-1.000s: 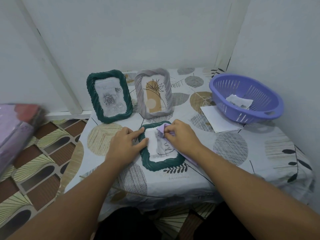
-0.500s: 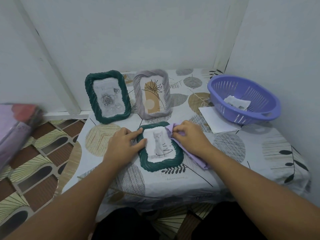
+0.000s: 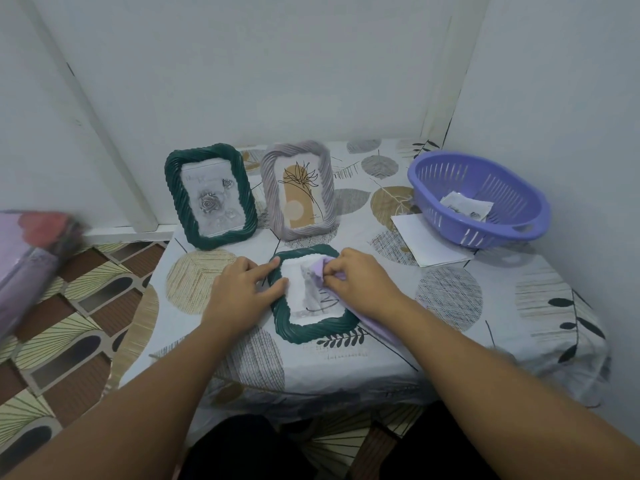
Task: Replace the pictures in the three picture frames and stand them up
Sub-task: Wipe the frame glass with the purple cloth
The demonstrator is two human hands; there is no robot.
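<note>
A dark green frame [image 3: 313,332] with a cat picture lies flat, face up, near the table's front. My left hand [image 3: 242,291] presses on its left edge, fingers spread. My right hand [image 3: 360,280] pinches a lilac cloth [image 3: 381,329] against the glass at the frame's upper right; the cloth trails under my wrist. Behind, a second green frame [image 3: 211,195] with a rose picture and a grey frame [image 3: 299,190] with a plant drawing both stand upright.
A purple basket [image 3: 479,199] holding a loose picture sits at the back right, resting partly on a white sheet [image 3: 424,244]. Walls close the back and right sides. The table [image 3: 485,327] has a patterned cover; a blurred purple and red object [image 3: 27,258] is at the left.
My right hand has slid the cloth from the frame's right edge leftward onto the glass, covering part of the cat picture. My left hand stays on the frame.
</note>
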